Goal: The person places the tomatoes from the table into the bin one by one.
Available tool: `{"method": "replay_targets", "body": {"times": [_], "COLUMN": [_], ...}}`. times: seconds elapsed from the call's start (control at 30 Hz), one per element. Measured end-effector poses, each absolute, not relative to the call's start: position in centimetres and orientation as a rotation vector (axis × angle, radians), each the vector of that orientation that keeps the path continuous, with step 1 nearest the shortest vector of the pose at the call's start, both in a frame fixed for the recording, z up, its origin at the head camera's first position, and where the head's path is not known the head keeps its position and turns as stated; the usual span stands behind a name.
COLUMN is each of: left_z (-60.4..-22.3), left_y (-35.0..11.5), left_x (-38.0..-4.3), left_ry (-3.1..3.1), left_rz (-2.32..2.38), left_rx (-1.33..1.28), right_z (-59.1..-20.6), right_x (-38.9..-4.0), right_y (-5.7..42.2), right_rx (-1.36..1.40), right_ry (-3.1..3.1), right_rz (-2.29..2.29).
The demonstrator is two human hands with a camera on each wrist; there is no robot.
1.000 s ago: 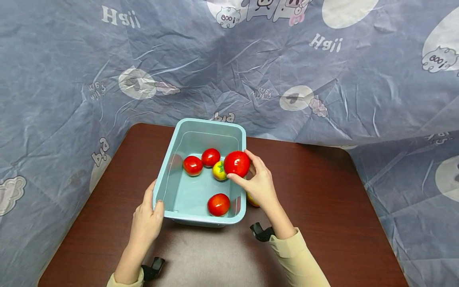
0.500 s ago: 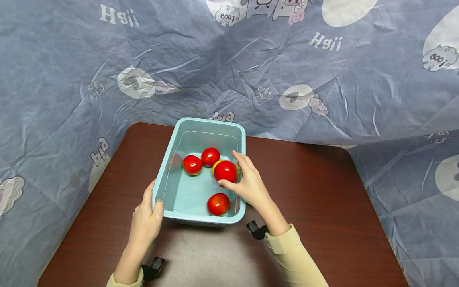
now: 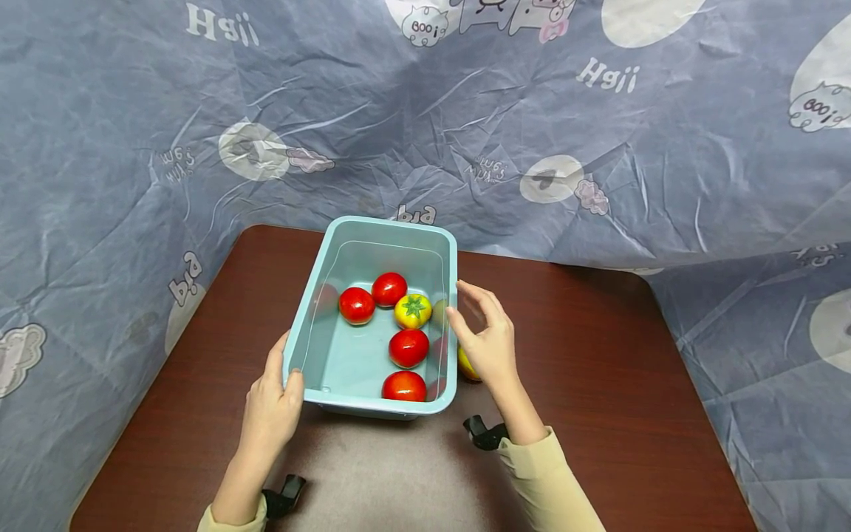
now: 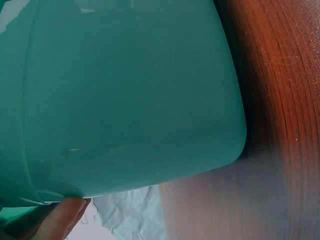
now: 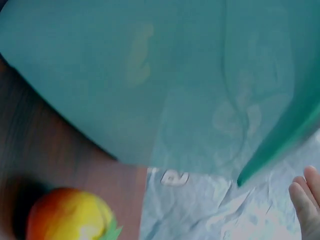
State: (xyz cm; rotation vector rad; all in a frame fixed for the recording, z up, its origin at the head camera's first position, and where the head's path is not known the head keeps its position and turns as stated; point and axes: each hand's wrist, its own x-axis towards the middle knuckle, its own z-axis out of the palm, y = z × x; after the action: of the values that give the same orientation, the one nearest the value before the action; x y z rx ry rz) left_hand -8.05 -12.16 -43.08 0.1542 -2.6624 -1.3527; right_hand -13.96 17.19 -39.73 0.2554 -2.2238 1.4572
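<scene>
A light blue plastic bin [image 3: 349, 230] stands on the table with several tomatoes inside. My left hand [image 3: 274, 414] grips its rim at the near left corner, thumb over the edge and fingers along the outer wall. Inside, a yellow tomato [image 3: 413, 311] shows its green leaf top, and a red tomato [image 3: 408, 348] lies just nearer to me. Beside the right rim my right hand [image 3: 490, 343] is spread and holds nothing, thumb tip at the rim. Below that hand, outside the bin, sits a yellow-red tomato [image 5: 70, 216], partly hidden by the hand in the head view.
More red tomatoes lie in the bin: one red tomato [image 3: 357, 306] at the left, another behind it, and one at the near wall. The dark brown table [image 3: 585, 355] reaches back to a blue-grey printed cloth [image 3: 372, 148] hanging behind.
My right hand lowered a red tomato into the bin, let it go and drew back right past the rim. The tomato at the near wall shifted slightly nearer. My left hand stayed put.
</scene>
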Motion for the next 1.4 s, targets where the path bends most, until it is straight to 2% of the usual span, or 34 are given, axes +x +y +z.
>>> {"method": "replay_targets", "body": {"times": [0.27, 0.67, 1.03, 1.4], "left_z": [-43.0, -42.9, -42.9, -43.1], "left_y": [-12.1, -12.0, -12.1, -12.0], "left_x": [-8.0, -8.0, -8.0, -7.9], "left_ry": [-2.649, -2.651, -2.658, -2.656], "left_rz": [-1.305, -1.306, -1.324, -1.313], "left_rx": [0.153, 0.147, 0.159, 0.152], "right_z": [-41.5, -47.9, -50.2, -51.6], "right_x": [-13.2, -11.3, -10.9, -11.1], "right_y": [21.2, 24.1, 23.9, 22.2], "right_rx": [-0.1, -0.403, -0.476, -0.514], "right_ry": [-2.136, -2.346, -2.481, -2.684], "right_rz": [1.669, 1.59, 1.569, 1.301]}}
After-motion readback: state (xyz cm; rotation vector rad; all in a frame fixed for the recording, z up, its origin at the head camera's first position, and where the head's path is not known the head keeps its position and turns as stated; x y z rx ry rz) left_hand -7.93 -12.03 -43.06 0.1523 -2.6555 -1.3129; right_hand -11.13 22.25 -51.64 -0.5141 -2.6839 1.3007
